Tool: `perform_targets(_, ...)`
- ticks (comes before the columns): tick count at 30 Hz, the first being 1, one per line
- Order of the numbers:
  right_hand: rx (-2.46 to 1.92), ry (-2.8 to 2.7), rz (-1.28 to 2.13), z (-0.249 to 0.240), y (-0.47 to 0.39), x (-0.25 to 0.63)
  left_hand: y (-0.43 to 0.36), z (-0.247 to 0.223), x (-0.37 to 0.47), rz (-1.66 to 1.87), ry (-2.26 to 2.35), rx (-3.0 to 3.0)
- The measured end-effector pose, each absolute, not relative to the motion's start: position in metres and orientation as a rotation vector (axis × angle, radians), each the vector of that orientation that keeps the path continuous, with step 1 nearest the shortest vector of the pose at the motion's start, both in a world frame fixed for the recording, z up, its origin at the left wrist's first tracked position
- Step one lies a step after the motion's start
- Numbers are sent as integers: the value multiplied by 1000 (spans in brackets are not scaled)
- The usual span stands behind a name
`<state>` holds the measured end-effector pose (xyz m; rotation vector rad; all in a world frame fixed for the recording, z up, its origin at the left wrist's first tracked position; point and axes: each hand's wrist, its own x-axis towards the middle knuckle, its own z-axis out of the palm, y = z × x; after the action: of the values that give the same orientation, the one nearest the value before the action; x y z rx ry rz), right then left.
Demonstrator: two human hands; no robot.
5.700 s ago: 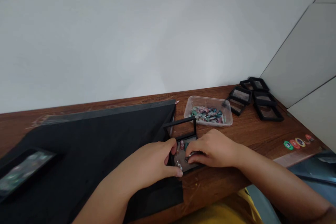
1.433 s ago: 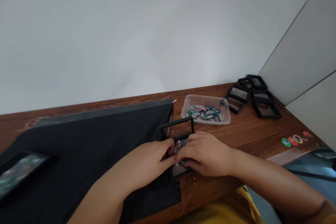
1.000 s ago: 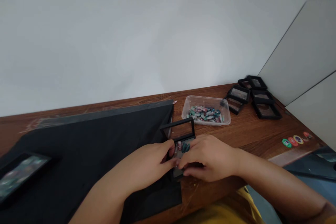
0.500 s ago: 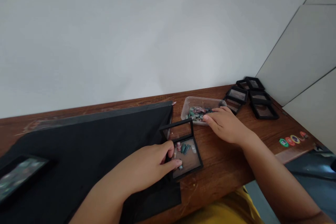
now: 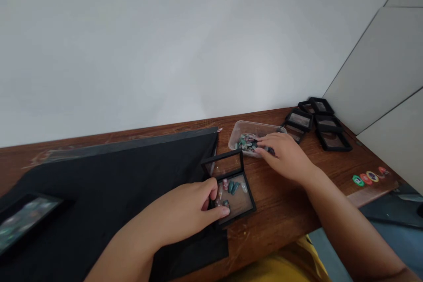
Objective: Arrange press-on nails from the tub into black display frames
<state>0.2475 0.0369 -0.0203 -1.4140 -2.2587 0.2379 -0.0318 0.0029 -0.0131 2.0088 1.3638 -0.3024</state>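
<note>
An opened black frame case [image 5: 254, 206] lies on the table edge of the dark cloth, its lid raised, with several small green, pink and clear stones [image 5: 233, 187] on its film. My left hand [image 5: 206, 202] grips the case's left side, thumb over the film beside a dark stone. My right hand [image 5: 280, 152] reaches over the clear plastic tub [image 5: 235, 132], thumb and fingers apart at the multicoloured stones [image 5: 247, 141] inside. Whether a stone lies between those fingertips cannot be made out.
Several black frame cases [image 5: 299, 119] are piled at the back right. Round stickers [image 5: 372, 176] mark the table's right side. A filled case [image 5: 29, 218] lies on the black cloth [image 5: 115, 180] at left. A white wall stands behind.
My right hand has shifted slightly, its fingers now lower over the stones in the tub. My left thumb has moved down a little, uncovering more of the dark stone.
</note>
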Motion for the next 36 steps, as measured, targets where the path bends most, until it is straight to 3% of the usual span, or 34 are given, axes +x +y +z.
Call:
perform_targets(7, -1242, -1954, 217, -20, 42, 252, 10, -9, -38, -347, 1299, 1954)
perform_targets(18, -1251, -1674, 662, -22, 37, 246, 14, -16, -47, -237, 1287, 2009)
perform_targets(30, -1102, -1658, 444, -12, 27, 237, 11, -4, -46, -102, 1307, 2049)
perform_targets(36, -1061, -1752, 502, -10, 24, 233, 12, -9, -53, -159, 1298, 2025)
